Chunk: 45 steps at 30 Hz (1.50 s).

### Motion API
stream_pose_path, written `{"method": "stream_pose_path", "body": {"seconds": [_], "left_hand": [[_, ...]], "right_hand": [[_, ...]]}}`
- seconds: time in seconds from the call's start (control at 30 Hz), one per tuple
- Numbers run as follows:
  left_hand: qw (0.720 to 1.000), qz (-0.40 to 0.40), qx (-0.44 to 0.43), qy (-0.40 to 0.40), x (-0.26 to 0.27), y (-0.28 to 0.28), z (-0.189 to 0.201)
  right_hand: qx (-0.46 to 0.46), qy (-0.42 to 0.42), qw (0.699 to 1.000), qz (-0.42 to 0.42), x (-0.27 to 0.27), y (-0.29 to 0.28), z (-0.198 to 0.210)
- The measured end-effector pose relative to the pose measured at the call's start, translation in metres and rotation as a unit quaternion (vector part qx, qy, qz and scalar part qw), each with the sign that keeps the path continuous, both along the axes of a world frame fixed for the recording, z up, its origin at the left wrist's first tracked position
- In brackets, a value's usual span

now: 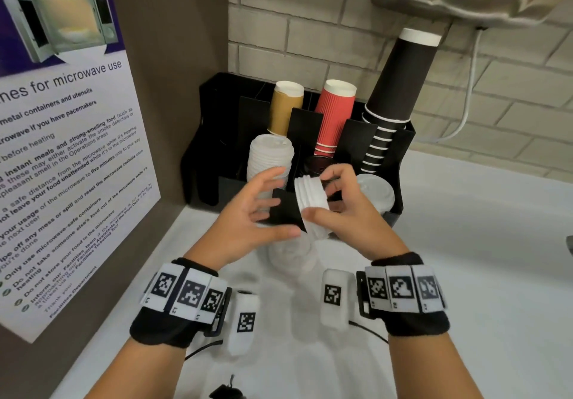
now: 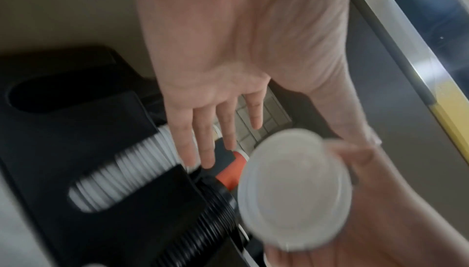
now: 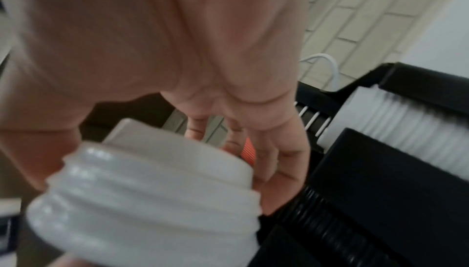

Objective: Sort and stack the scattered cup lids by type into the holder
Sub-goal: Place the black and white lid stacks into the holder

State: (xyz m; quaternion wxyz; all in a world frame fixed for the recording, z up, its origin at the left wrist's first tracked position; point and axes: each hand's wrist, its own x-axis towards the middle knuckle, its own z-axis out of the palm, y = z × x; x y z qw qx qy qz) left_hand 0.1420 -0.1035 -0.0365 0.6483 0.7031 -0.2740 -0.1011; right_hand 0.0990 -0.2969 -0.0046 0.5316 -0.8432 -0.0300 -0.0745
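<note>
My right hand (image 1: 316, 195) grips a short stack of white ribbed lids (image 1: 311, 192) just over the front of the black holder (image 1: 400, 162). In the right wrist view the held lids (image 3: 152, 191) fill the lower left. My left hand (image 1: 276, 204) is open with its fingers spread, beside the tall white lid stack (image 1: 269, 156) in the holder's left slot. The left wrist view shows that stack (image 2: 127, 171), a row of black lids (image 2: 203, 221) and the end of the held lids (image 2: 294, 189). Another white lid stack (image 1: 376, 192) fills the right slot.
Tan cups (image 1: 285, 107), red cups (image 1: 335, 113) and a tall column of black cups (image 1: 400, 82) stand in the holder's back slots. A poster wall (image 1: 62, 150) closes the left side. Pale lids (image 1: 291, 259) lie blurred on the white counter (image 1: 480, 243) under my hands.
</note>
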Motion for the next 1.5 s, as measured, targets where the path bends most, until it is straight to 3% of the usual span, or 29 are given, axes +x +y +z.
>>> {"method": "stream_pose_path", "body": {"seconds": [0.07, 0.23, 0.47, 0.97, 1.1, 1.23, 1.33, 1.5], "left_hand": [[0.999, -0.040, -0.001, 0.013, -0.005, -0.008, -0.001], [0.997, -0.070, -0.041, 0.020, -0.012, -0.016, 0.005], [0.995, -0.087, -0.040, 0.019, -0.011, -0.013, 0.007], [0.996, -0.087, -0.032, 0.017, -0.006, -0.016, 0.005], [0.997, -0.070, -0.038, 0.024, -0.002, -0.013, 0.003], [0.999, 0.011, -0.039, 0.003, 0.005, -0.002, 0.004], [0.997, 0.059, -0.044, -0.010, 0.013, 0.008, 0.002], [0.996, 0.083, -0.037, -0.020, 0.020, 0.013, -0.002]], "right_hand": [[0.080, 0.006, 0.996, 0.035, -0.011, 0.004, 0.002], [0.155, 0.011, 0.985, 0.075, -0.022, 0.003, -0.004], [0.173, 0.027, 0.982, 0.075, -0.025, 0.000, -0.006], [0.119, -0.011, 0.991, 0.055, -0.027, -0.001, -0.005], [0.092, -0.046, 0.994, 0.022, -0.021, -0.006, 0.002], [-0.001, -0.120, 0.984, -0.130, -0.001, -0.053, 0.018], [-0.101, -0.081, 0.975, -0.182, 0.015, -0.089, 0.022], [-0.250, -0.008, 0.956, -0.156, 0.034, -0.110, 0.017]]}}
